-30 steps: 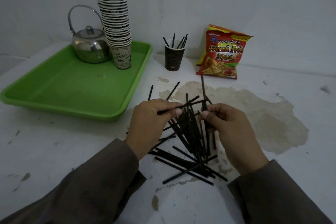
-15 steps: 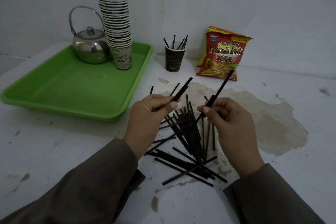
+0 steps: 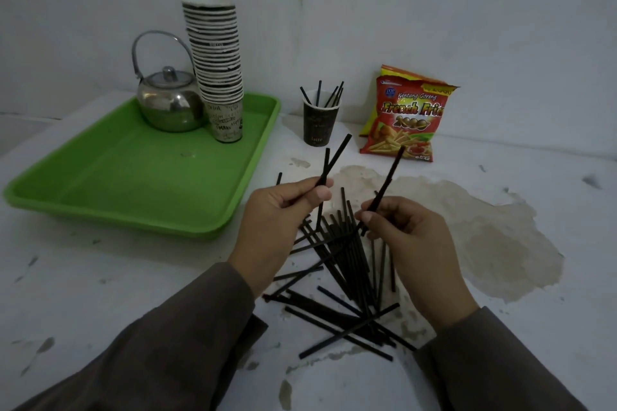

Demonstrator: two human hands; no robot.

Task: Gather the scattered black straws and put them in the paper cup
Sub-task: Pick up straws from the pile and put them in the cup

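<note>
Nearest you, thin black straws (image 3: 337,290) lie crisscrossed in a loose pile on the scuffed white table (image 3: 100,277). Just above it, your left hand (image 3: 277,210) pinches two straws between thumb and fingertips, and your right hand (image 3: 410,237) pinches one, tips angled up and away. Farther off, the dark paper cup (image 3: 320,123) stands upright holding several straws, between the glossy green tray (image 3: 133,177) and the crinkled snack bag (image 3: 407,117).
</note>
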